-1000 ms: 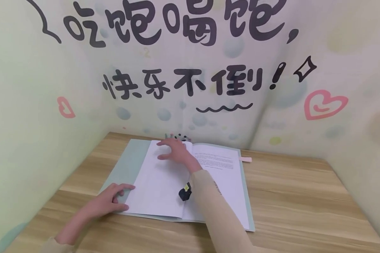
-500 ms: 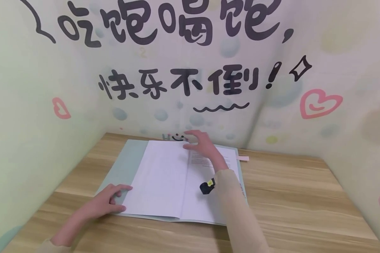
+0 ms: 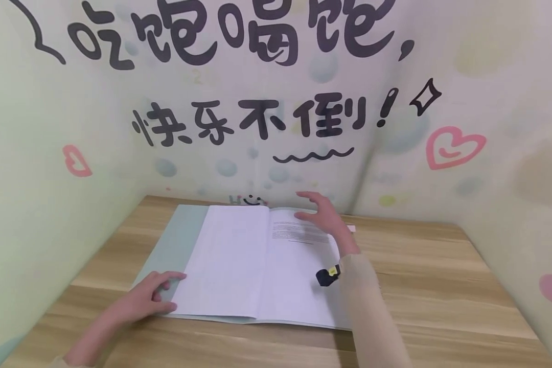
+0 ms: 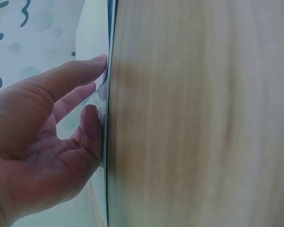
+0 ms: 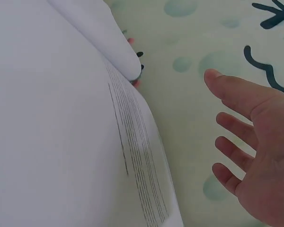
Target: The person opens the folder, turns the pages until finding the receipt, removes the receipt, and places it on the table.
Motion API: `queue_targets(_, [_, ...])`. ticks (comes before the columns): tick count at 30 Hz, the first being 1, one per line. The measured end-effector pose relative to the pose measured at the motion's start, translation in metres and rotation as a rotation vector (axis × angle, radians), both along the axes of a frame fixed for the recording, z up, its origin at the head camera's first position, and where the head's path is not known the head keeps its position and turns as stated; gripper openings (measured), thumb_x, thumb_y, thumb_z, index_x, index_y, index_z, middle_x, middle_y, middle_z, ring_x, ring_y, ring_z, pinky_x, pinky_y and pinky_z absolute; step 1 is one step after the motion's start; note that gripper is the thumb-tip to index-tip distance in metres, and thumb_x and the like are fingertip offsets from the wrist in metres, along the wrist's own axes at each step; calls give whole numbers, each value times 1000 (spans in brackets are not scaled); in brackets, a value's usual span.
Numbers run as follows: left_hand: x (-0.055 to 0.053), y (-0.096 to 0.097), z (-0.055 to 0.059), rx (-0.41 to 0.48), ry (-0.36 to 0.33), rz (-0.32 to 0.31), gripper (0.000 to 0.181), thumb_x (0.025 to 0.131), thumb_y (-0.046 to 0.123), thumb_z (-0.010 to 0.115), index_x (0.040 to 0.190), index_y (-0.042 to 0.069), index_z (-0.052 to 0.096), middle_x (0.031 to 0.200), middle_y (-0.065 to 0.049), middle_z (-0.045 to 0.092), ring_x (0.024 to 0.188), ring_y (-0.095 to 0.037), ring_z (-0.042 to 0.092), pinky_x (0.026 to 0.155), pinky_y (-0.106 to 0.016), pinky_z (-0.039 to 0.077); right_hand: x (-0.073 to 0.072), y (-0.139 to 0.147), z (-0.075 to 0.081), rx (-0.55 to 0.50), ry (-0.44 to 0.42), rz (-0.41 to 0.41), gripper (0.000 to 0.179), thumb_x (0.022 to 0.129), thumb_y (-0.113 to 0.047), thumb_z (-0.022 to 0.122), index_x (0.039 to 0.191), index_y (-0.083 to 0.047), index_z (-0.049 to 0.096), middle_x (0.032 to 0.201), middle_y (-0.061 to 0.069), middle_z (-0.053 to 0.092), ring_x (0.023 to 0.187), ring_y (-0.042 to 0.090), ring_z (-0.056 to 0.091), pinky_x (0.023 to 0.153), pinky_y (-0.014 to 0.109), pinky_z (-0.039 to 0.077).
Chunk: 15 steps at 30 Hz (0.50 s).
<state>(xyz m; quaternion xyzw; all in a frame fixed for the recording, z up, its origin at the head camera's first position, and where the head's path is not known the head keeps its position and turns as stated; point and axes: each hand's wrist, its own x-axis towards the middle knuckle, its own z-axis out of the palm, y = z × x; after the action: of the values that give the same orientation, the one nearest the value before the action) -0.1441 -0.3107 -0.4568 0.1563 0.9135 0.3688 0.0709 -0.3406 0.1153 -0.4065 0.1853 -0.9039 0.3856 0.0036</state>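
Starting at the left, we are resting our left hand [image 3: 142, 301] on the wooden table [image 3: 441, 286], its fingers relaxed and lying against the near left corner of the open book [image 3: 257, 260]; in the left wrist view the fingertips [image 4: 92, 120] are touching the page edges without gripping them. The book is lying flat in the middle of the table, pushed up towards the back wall. Its pale green cover [image 3: 175, 245] is showing as a strip beside the left page, and the white left page [image 3: 225, 260] is looking blank from here. Moving right, the right page [image 3: 299, 271] is carrying a few lines of small print near its top. Over that page's far right corner we are holding our right hand [image 3: 324, 217], fingers spread and straight, gripping nothing; the right wrist view is showing the open palm [image 5: 260, 151] hovering clear of the paper. A small pink tab [image 3: 351, 228] is sticking out just beyond the book's right edge.
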Motion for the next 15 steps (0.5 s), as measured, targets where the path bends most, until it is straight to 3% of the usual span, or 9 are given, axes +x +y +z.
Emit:
queue_targets(7, [2, -1, 1, 23, -10, -6, 60, 82, 20, 79, 133, 4, 53, 100, -11, 43, 70, -3, 39, 61, -20, 36, 5, 37, -14, -61, -57, -66, 63, 92, -26, 70, 149, -18, 43, 157, 10, 37, 142, 40, 35, 114, 59, 32])
queue_targets(15, [0, -1, 0, 30, -25, -7, 60, 83, 22, 78, 134, 6, 53, 101, -12, 42, 70, -3, 39, 62, -20, 37, 16, 63, -27, -123, -98, -125, 65, 93, -24, 69, 150, -16, 40, 157, 13, 36, 142, 41, 35, 113, 60, 33])
